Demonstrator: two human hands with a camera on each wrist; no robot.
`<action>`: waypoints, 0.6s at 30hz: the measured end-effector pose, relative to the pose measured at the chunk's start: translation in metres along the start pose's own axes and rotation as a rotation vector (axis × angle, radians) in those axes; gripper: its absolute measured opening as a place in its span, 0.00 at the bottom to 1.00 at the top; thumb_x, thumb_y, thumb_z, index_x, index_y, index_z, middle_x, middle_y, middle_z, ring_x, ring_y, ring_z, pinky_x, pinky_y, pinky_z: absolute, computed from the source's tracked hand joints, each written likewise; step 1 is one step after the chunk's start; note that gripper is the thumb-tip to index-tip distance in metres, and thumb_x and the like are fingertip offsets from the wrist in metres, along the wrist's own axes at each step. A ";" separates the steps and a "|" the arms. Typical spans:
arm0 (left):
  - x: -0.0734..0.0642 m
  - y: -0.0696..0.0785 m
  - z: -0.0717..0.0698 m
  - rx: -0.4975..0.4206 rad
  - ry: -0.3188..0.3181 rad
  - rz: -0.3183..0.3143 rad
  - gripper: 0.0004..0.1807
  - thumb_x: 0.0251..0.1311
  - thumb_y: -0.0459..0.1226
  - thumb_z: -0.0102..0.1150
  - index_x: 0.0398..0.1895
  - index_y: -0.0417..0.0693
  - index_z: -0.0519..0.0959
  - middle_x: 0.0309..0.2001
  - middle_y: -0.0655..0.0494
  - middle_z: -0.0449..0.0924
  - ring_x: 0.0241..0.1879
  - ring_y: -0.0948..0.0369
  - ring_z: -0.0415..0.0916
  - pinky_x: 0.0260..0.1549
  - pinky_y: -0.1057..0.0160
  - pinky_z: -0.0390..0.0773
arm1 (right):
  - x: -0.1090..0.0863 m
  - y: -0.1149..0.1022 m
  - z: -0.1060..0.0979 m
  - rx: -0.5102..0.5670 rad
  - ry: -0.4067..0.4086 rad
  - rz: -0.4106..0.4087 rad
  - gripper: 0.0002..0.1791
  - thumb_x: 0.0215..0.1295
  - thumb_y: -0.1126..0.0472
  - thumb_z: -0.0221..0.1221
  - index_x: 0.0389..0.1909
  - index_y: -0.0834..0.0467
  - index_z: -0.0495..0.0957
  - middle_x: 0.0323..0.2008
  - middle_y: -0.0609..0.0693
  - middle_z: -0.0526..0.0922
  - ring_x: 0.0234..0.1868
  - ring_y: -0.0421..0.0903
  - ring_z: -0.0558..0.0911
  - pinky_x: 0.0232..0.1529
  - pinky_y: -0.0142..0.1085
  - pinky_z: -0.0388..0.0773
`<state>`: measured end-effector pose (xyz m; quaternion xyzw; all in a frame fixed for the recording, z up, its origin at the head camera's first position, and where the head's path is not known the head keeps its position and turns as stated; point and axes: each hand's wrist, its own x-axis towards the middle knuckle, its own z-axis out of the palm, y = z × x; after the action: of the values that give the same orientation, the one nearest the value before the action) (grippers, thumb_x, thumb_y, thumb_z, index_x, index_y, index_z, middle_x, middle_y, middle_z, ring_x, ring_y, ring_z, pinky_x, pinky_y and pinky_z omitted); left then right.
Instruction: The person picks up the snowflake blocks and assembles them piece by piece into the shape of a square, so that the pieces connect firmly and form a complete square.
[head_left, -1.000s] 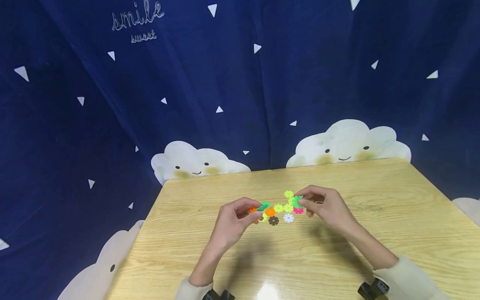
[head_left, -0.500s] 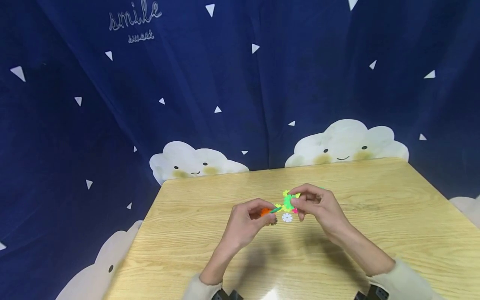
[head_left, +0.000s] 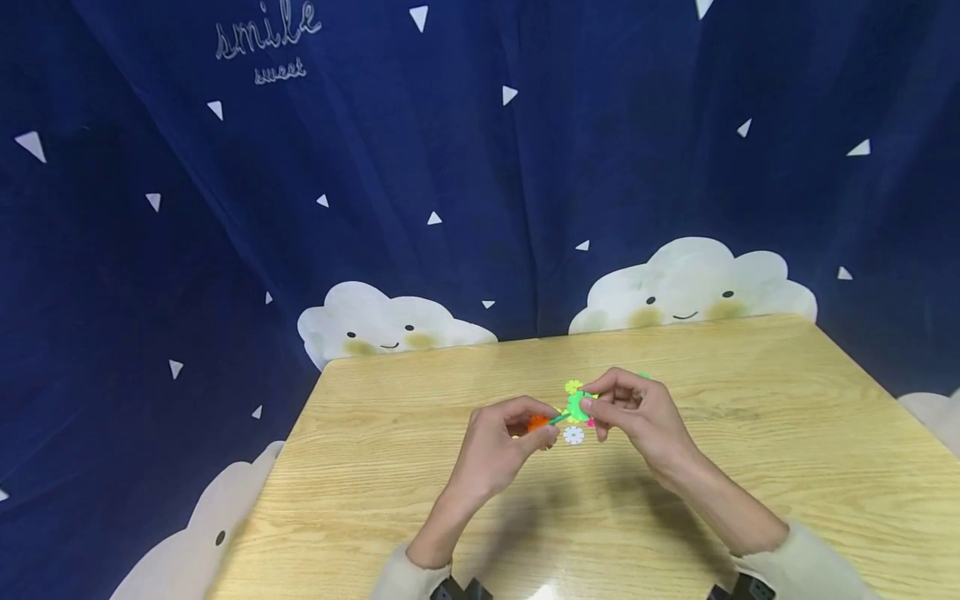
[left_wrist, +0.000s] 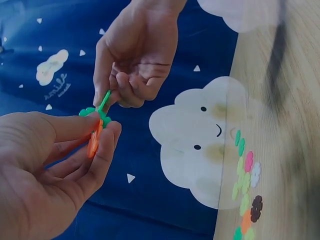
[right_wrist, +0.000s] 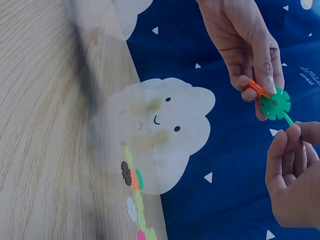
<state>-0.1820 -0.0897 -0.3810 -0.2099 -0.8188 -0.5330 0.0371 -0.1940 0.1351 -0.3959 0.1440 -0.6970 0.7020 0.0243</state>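
Observation:
My left hand (head_left: pixel 495 442) pinches an orange notched snowflake disc (left_wrist: pixel 93 143) and a green snowflake disc (right_wrist: pixel 275 104), which sit at an angle to each other and look joined. Between thumb and fingertips, my right hand (head_left: pixel 648 417) pinches a bright green snowflake disc (head_left: pixel 576 406). Its edge touches the rim of the left hand's green disc; how deep the notches engage cannot be told. Both hands are raised above the table. In the right wrist view the bright green disc (right_wrist: pixel 288 119) shows only edge-on, partly covered by the right fingers.
Several loose snowflake discs lie in a cluster on the wooden table (head_left: pixel 360 467), among them a white one (head_left: pixel 573 435), a brown one (left_wrist: pixel 256 209) and a pink one (left_wrist: pixel 249 161). A dark blue curtain (head_left: pixel 420 150) with white clouds hangs behind the table.
The left hand has moved right with its orange and green discs. The right hand has shifted slightly left, and the bright green disc now meets the left hand's green disc.

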 end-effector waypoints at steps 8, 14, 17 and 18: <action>0.004 0.006 0.003 0.012 0.007 0.043 0.07 0.62 0.32 0.73 0.42 0.50 0.90 0.32 0.59 0.89 0.28 0.68 0.84 0.30 0.68 0.83 | -0.003 0.001 0.004 -0.060 0.036 -0.060 0.08 0.67 0.67 0.67 0.43 0.67 0.81 0.26 0.51 0.81 0.21 0.48 0.80 0.26 0.36 0.78; 0.008 0.009 0.004 -0.049 0.033 0.083 0.05 0.61 0.29 0.72 0.38 0.46 0.89 0.35 0.54 0.89 0.24 0.67 0.83 0.24 0.67 0.84 | -0.005 0.003 0.009 0.004 0.077 -0.065 0.07 0.67 0.69 0.67 0.40 0.67 0.78 0.26 0.55 0.82 0.20 0.46 0.79 0.30 0.36 0.79; 0.008 0.010 0.005 -0.079 0.051 0.085 0.05 0.60 0.28 0.73 0.37 0.45 0.90 0.34 0.52 0.89 0.24 0.67 0.83 0.23 0.66 0.84 | -0.006 0.002 0.011 0.033 0.090 -0.070 0.07 0.67 0.70 0.67 0.38 0.67 0.78 0.27 0.57 0.83 0.19 0.46 0.79 0.30 0.36 0.80; 0.008 0.011 0.005 -0.089 0.057 0.085 0.05 0.59 0.28 0.73 0.37 0.44 0.90 0.34 0.51 0.89 0.23 0.66 0.83 0.24 0.66 0.85 | -0.005 0.002 0.012 0.038 0.095 -0.072 0.06 0.67 0.69 0.67 0.38 0.68 0.78 0.28 0.57 0.84 0.19 0.46 0.79 0.30 0.36 0.80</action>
<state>-0.1841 -0.0793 -0.3718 -0.2309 -0.7833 -0.5725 0.0737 -0.1870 0.1240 -0.3988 0.1357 -0.6759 0.7200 0.0800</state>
